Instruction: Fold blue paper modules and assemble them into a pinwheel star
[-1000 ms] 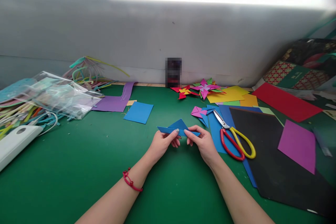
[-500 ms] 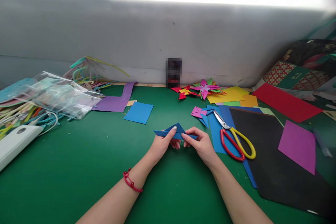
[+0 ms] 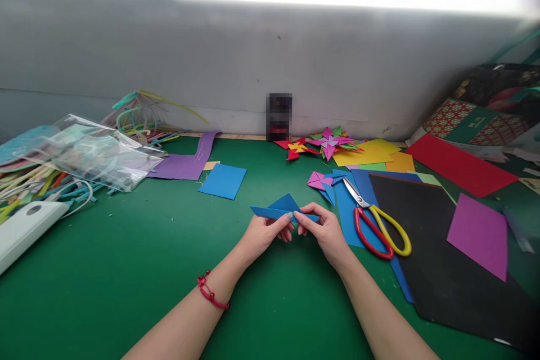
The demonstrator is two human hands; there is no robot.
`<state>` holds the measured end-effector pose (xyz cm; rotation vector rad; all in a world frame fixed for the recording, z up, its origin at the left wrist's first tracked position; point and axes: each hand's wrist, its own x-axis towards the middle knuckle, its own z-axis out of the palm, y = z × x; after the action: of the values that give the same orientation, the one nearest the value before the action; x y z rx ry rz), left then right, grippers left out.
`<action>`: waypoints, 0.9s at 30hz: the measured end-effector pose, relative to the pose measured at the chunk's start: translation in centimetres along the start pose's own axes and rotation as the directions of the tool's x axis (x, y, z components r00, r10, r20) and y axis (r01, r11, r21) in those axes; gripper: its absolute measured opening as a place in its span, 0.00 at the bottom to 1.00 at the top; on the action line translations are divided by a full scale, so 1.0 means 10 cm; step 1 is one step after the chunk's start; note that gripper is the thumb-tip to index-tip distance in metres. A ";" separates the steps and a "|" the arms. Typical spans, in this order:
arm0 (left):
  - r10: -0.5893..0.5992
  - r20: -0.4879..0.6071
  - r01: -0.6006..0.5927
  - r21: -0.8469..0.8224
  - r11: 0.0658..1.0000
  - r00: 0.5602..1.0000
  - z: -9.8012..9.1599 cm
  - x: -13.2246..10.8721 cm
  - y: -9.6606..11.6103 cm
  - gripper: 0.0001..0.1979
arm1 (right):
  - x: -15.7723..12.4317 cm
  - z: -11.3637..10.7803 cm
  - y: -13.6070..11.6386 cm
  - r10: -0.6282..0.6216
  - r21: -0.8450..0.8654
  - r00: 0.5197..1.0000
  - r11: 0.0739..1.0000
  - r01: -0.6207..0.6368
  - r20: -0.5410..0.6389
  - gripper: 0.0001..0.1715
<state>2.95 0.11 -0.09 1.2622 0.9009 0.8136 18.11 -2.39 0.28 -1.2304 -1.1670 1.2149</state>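
Observation:
A piece of folded blue paper (image 3: 270,212) with a long flat lower strip and a triangular peak is held above the green table. My left hand (image 3: 266,233) pinches its lower edge near the middle, thumb in front and fingers behind. Close beside it, my right hand (image 3: 324,229) grips the right part of the strip between thumb and fingers. The two thumb tips nearly meet. Beyond my hands lies a flat blue paper square (image 3: 223,181) on the left. A pink and blue folded paper piece (image 3: 321,181) rests on the right.
Scissors (image 3: 377,225) with red and yellow handles lie on blue sheets and a black board (image 3: 442,259) at right. Folded paper stars (image 3: 329,142) sit at the back. On the left are a clear plastic bag (image 3: 105,152), a white power strip-like device (image 3: 34,230) and purple paper (image 3: 181,166).
My left thumb has slid down and right from the peak to the lower strip, beside the right thumb. The folded paper has tilted slightly, showing more of its peak.

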 end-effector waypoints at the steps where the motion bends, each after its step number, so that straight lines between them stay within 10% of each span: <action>1: 0.001 0.014 -0.001 0.004 1.000 1.000 0.00 0.00 0.00 0.17 | 0.00 0.00 0.00 0.002 0.010 1.000 1.000 -0.001 -0.009 0.12; 9: -0.001 -0.013 0.000 -0.046 0.999 1.000 -0.01 -0.03 0.04 0.17 | 0.02 0.03 0.07 0.066 0.237 0.996 0.968 -0.079 0.061 0.15; 16: 0.005 0.075 -0.003 -0.029 1.000 0.997 -0.01 -0.03 0.04 0.19 | -0.05 0.07 0.02 0.025 0.020 0.982 0.999 -0.029 0.185 0.24; 27: 0.031 0.142 -0.021 -0.069 0.997 0.989 -0.02 -0.04 0.04 0.17 | -0.03 0.06 0.07 0.017 0.126 0.994 0.992 -0.031 0.112 0.25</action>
<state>2.55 -0.10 0.31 1.2591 0.7376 0.7571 17.52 -2.68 -0.37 -1.0960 -1.1394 1.3692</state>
